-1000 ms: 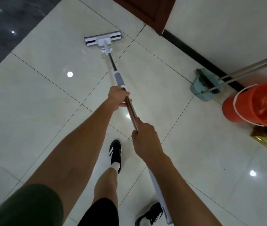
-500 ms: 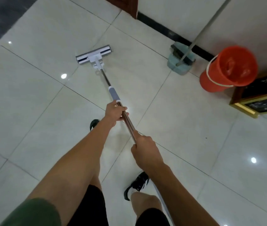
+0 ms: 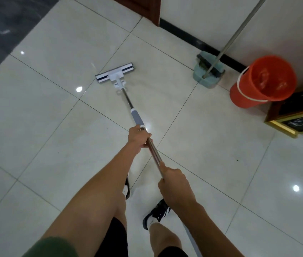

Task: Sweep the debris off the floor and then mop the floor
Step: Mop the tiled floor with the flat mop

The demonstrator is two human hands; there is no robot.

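Gripping the mop handle [image 3: 153,148] with both hands, the person holds a flat mop out over the glossy pale tiled floor [image 3: 54,127]. The left hand [image 3: 139,137] wraps the metal shaft just below the grey sleeve [image 3: 136,117], fingers curled round it; the right hand [image 3: 174,186] clasps the same shaft nearer the body, thumb laid along the shaft. Beyond the left hand the shaft runs forward and to the left down to the white mop head [image 3: 115,72], which lies flat on the tiles, its long edge set slantwise across a tile. Off to the right of both grips, well apart from the mop head, a teal dustpan [image 3: 205,77] stands against the dark skirting with a broom's bristles in it and a thin pole [image 3: 237,30] leaning up to the wall. Just beside it to the right sits an orange bucket [image 3: 258,84], touching or nearly touching a gold-edged dark cabinet [image 3: 298,119]. Below the right hand, two black-and-white shoes [image 3: 157,213] stand on the tiles.
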